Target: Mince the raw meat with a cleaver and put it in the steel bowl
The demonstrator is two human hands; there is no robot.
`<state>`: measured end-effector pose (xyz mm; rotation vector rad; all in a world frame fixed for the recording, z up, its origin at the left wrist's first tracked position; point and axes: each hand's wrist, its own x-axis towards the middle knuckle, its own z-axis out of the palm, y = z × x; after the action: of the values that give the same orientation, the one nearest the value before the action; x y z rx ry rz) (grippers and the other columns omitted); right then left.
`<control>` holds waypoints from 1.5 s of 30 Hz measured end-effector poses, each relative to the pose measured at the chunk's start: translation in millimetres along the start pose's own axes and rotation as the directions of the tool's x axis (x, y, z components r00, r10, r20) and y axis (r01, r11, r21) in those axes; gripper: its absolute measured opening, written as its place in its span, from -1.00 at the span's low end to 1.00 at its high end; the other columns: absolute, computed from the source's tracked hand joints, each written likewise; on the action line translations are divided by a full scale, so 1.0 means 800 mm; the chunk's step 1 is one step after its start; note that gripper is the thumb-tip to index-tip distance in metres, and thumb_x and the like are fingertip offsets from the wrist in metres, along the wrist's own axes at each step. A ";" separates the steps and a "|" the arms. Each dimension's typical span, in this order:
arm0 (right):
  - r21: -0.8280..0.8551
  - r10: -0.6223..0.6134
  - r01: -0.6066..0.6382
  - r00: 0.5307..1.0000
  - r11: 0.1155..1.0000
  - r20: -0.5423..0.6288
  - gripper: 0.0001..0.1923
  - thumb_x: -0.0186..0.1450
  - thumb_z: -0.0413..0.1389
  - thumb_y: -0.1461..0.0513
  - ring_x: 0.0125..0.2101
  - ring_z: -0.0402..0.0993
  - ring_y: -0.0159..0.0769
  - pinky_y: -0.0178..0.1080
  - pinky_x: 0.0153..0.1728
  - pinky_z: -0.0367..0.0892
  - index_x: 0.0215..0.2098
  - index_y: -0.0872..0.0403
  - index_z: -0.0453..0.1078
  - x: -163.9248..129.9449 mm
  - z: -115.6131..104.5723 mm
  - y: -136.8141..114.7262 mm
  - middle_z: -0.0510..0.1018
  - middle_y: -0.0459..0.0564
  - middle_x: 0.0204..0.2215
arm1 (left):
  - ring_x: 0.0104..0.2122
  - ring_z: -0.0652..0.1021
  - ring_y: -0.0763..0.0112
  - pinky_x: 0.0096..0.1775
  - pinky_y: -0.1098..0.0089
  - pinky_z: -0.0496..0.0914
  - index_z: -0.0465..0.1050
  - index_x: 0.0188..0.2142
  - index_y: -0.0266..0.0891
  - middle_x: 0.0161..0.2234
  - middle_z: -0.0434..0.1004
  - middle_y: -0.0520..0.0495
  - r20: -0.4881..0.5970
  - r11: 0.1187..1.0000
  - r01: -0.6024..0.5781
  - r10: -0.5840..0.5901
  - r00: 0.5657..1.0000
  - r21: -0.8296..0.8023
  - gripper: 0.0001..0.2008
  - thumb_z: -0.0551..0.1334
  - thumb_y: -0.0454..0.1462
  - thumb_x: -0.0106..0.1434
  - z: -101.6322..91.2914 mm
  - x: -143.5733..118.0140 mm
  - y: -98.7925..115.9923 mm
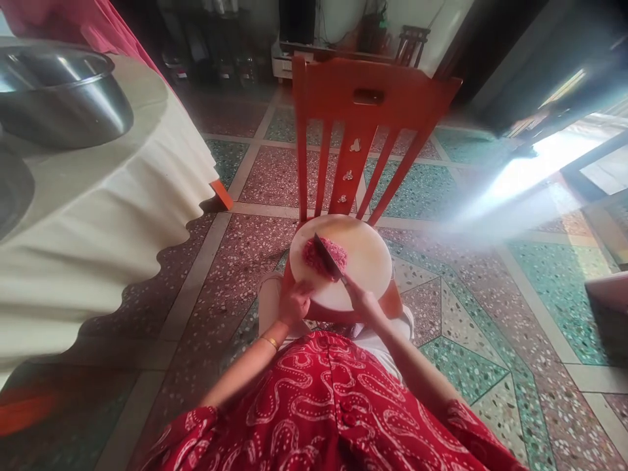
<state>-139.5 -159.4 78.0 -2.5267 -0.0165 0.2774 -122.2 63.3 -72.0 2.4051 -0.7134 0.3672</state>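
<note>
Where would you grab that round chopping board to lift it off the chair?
Probably by the chopping board's bare rim at both sides, coming in from the sides. The minced meat and knife sit left of centre, and the chair back blocks the far edge.
</note>
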 end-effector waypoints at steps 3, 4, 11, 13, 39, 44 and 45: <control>0.023 -0.081 0.084 0.991 0.996 -0.106 -0.52 0.38 -0.18 0.13 -0.15 0.49 -0.20 -0.25 -0.16 0.37 0.25 -0.08 0.08 -0.005 0.000 0.002 0.55 -0.01 -0.12 | 0.09 0.34 0.24 0.08 0.07 0.33 0.43 -0.05 -0.21 -0.01 0.44 -0.11 0.006 1.000 -0.001 0.001 1.000 0.004 -0.62 0.03 -0.44 0.19 -0.001 0.001 0.000; 0.017 -0.097 0.099 0.988 0.995 -0.120 -0.51 0.38 -0.18 0.13 -0.17 0.50 -0.20 -0.25 -0.16 0.37 0.27 -0.08 0.05 -0.007 0.001 0.003 0.54 -0.01 -0.12 | 0.09 0.34 0.24 0.08 0.05 0.33 0.44 -0.06 -0.21 -0.02 0.44 -0.11 0.012 1.000 -0.005 0.004 1.000 0.005 -0.62 0.03 -0.44 0.19 -0.001 0.002 0.000; -0.034 -0.054 0.054 0.998 0.998 -0.020 -0.54 0.36 -0.13 0.15 -0.16 0.50 -0.17 -0.27 -0.21 0.39 0.22 -0.09 0.16 -0.015 0.005 0.019 0.58 -0.02 -0.19 | 0.11 0.32 0.22 0.07 0.10 0.34 0.44 -0.07 -0.23 -0.04 0.46 -0.11 0.006 1.000 -0.016 0.016 1.000 -0.014 -0.65 0.07 -0.44 0.18 -0.001 0.001 -0.001; -0.024 -0.096 0.095 0.991 0.995 -0.088 -0.53 0.37 -0.16 0.13 -0.13 0.49 -0.16 -0.27 -0.19 0.37 0.23 -0.09 0.12 -0.015 0.002 0.018 0.56 -0.02 -0.15 | 0.11 0.32 0.25 0.09 0.13 0.33 0.43 -0.07 -0.23 -0.03 0.45 -0.12 0.004 1.000 -0.012 0.012 1.000 -0.008 -0.64 0.06 -0.46 0.18 0.000 0.001 -0.001; 0.060 -0.229 0.248 0.948 0.967 -0.222 -0.51 0.29 -0.13 0.16 -0.27 0.55 -0.17 -0.28 -0.30 0.45 0.14 0.09 0.28 0.009 0.042 0.078 0.57 0.08 -0.18 | -0.08 0.48 0.33 0.03 0.19 0.36 0.51 -0.25 -0.17 -0.17 0.53 -0.08 0.039 0.988 -0.011 0.005 0.999 0.151 -0.74 0.08 -0.41 0.16 -0.105 0.054 0.002; 0.063 -0.168 0.185 0.962 0.981 -0.214 -0.53 0.29 -0.13 0.13 -0.31 0.56 -0.17 -0.26 -0.32 0.45 0.10 0.04 0.34 0.016 0.060 0.104 0.56 0.06 -0.16 | 0.02 0.40 0.31 0.05 0.15 0.33 0.44 -0.10 -0.23 -0.04 0.45 -0.14 -0.377 0.950 0.211 -0.113 0.919 0.230 -0.70 0.04 -0.38 0.24 -0.302 0.152 -0.083; 0.067 -0.147 0.164 0.965 0.984 -0.216 -0.53 0.29 -0.13 0.12 -0.31 0.56 -0.17 -0.26 -0.32 0.45 0.10 0.02 0.33 0.017 0.064 0.108 0.57 0.06 -0.16 | 0.01 0.41 0.29 0.06 0.15 0.32 0.45 -0.11 -0.25 -0.04 0.45 -0.15 -0.437 0.926 0.274 -0.140 0.888 0.260 -0.71 0.05 -0.38 0.23 -0.341 0.166 -0.102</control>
<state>-141.1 -200.9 -14.1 -2.4417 -0.1173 -0.0522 8.2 232.8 157.9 2.5411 -0.2074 0.9254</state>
